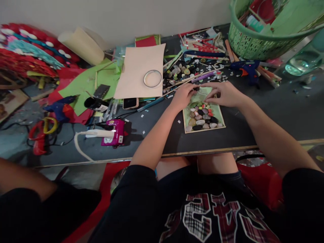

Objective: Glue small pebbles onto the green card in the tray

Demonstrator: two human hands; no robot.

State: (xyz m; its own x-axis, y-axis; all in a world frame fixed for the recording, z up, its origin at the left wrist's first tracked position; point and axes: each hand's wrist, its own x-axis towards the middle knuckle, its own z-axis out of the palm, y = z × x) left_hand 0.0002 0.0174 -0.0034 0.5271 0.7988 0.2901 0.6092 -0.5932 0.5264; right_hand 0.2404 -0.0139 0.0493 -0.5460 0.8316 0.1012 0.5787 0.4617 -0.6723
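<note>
A small framed panel with a pale green ground lies on the dark table in front of me. Smooth pebbles in black, white and brown fill its lower half, with small red and yellow bits above them. My left hand rests over the panel's upper left, its fingers bent together near a thin dark strand; what they pinch is too small to tell. At the upper right, my right hand has its index finger stretched to the panel's top edge and its thumb apart. No object shows between them.
Behind the panel lie loose pebbles, sticks and paper scraps. A green basket and a blue glue gun stand right. Leftward are a cream sheet with a tape ring, a purple power socket and scissors. Another person's arm is lower left.
</note>
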